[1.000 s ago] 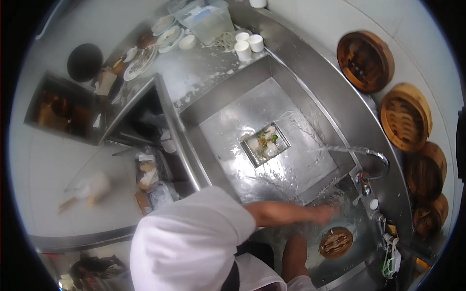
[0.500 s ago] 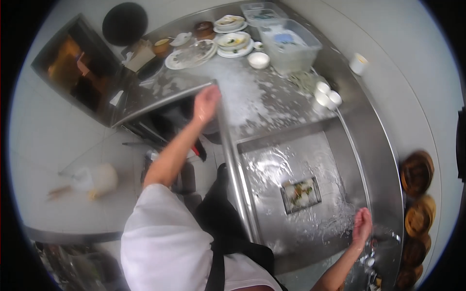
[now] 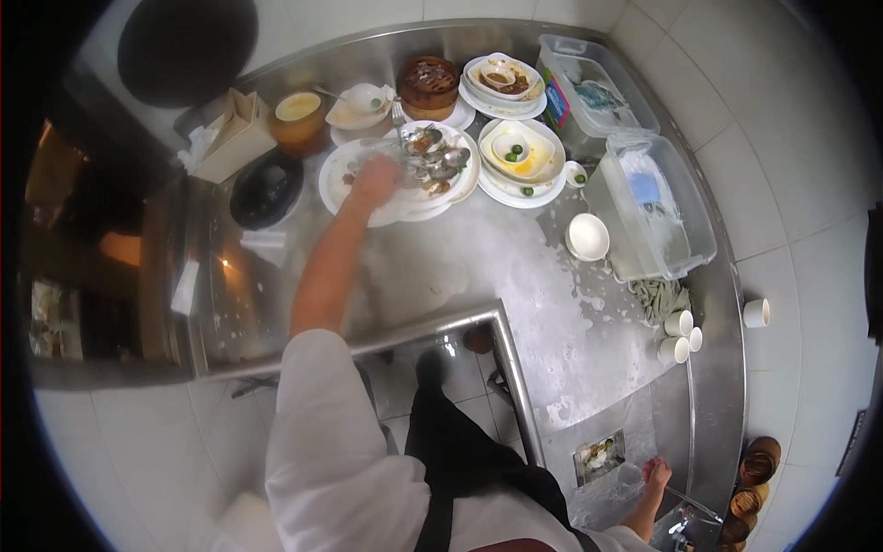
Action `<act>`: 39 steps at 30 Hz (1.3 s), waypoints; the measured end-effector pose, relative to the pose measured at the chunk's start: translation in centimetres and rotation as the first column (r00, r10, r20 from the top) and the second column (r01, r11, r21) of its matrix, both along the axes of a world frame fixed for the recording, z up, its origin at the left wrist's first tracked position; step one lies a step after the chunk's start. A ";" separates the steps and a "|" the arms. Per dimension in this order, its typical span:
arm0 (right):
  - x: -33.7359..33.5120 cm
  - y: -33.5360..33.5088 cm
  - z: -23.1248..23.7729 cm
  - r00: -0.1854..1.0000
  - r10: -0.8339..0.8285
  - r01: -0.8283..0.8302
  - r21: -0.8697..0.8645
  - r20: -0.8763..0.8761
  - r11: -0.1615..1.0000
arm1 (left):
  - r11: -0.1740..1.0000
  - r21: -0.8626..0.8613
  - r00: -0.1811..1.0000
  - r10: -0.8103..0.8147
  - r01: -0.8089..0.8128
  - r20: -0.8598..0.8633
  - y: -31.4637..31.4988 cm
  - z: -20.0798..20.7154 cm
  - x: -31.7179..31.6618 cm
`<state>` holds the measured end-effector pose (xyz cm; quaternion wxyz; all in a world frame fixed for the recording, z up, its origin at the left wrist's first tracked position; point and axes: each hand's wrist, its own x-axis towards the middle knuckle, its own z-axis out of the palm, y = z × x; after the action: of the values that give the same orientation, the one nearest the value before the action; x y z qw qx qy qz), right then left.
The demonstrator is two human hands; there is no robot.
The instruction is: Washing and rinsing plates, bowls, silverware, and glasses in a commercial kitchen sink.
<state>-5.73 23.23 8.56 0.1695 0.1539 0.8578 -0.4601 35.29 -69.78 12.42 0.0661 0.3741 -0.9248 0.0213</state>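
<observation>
My left hand [image 3: 377, 182] is over the near white plates [image 3: 336, 198] at the back of the steel counter. Its fingers are blurred, and I cannot see whether they grip anything. Beside it, spoons and forks [image 3: 437, 164] lie with food scraps on a white plate. My right hand [image 3: 656, 471] is at the right, over the sink [image 3: 598, 501]. Its fingers are curled in; whatever they may hold is too small to make out. Near it, scraps lie in the square drain basket [image 3: 600, 457].
Stacked dirty plates [image 3: 501, 198], a brown steamer basket [image 3: 430, 87] and a tan pot [image 3: 298, 118] line the back. Clear plastic tubs [image 3: 658, 248] stand at right. A white bowl [image 3: 587, 237], a rag [image 3: 658, 299] and small cups [image 3: 674, 350] sit nearer. The counter's metal corner [image 3: 501, 313] juts toward me.
My view has swung toward the back counter. My left hand has gone from above the counter's corner to the plates. My right hand remains over the sink.
</observation>
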 end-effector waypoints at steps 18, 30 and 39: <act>0.9 -18.9 2.8 0.907 0.411 -0.383 0.220 -0.096 0.897 | 0.915 0.394 0.994 0.056 -0.088 0.092 -8.3 2.8 -5.1; 14.6 -4.0 -4.2 0.947 0.067 -0.133 0.195 0.314 0.972 | 0.793 0.609 0.903 0.260 0.001 -0.341 -10.7 -3.8 -2.2; 20.6 -1.4 -4.5 0.888 -0.135 0.001 0.291 0.439 0.957 | 0.748 0.656 0.945 0.134 0.101 -0.298 -3.3 0.6 -4.4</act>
<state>14.87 21.86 4.09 0.3251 0.3100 0.8451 -0.2898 30.88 -73.11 13.00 0.0812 0.3797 -0.8442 -0.3697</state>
